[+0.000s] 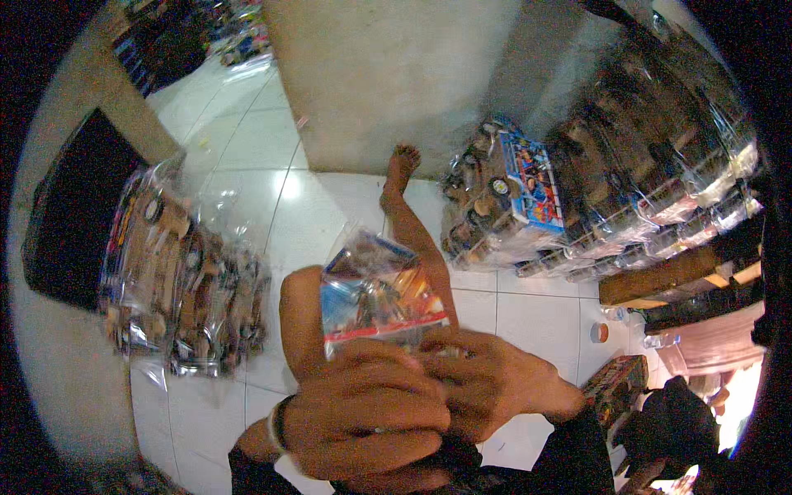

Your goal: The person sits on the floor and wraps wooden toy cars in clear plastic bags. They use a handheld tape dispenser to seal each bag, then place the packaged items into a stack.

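Between my hands is a clear plastic-wrapped package (pixel 384 289) with a blue and orange printed face and a red stripe. My left hand (pixel 363 417), with a band at the wrist, is closed over its near left edge. My right hand (pixel 491 379) pinches at the near right edge, its fingertips close to the left hand's. Both hands are slightly blurred, and their fingers hide the package's near end. What lies inside the wrapping cannot be made out. Beneath the package my bare legs (pixel 417 235) rest on the floor.
Plastic-wrapped toy vehicles (pixel 186 280) are piled at the left beside a dark panel (pixel 78 210). More wrapped toys with a blue printed box (pixel 532 181) stand stacked at the right. A small orange-brown lid (pixel 600 332) and a dark printed box (pixel 615 388) lie on the white tiles (pixel 528 309).
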The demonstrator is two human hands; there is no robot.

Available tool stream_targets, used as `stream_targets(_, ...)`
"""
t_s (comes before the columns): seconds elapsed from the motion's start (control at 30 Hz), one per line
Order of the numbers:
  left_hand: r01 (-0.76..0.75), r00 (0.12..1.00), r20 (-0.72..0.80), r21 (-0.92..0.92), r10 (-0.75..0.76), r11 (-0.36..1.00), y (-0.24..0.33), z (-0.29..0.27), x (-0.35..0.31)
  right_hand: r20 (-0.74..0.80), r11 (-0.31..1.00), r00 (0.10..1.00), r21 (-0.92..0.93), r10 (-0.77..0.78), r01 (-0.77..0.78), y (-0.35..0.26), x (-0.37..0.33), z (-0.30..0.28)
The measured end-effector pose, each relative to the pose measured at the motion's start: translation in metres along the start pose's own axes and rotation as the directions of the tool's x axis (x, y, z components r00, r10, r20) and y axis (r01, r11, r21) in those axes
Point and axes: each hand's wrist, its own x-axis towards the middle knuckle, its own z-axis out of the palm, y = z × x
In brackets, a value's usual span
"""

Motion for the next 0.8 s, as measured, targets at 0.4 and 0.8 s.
stream_targets(0.4, 0.48, 0.863, 0.028, 0.266, -0.504, 0.836, -0.134, -0.009, -0.033, -0.09, 0.895, 0.98, 0.428, 0.179, -0.125, 0.168, 0.048, 0.092)
stream_targets(0.8, 0.482, 0.842, 0.174, 0.185, -0.511, 0.856, -0.143, -0.01, -0.041, 0.064, 0.803, 0.965, 0.543, 0.254, -0.248, 0.193, 0.013, 0.108)
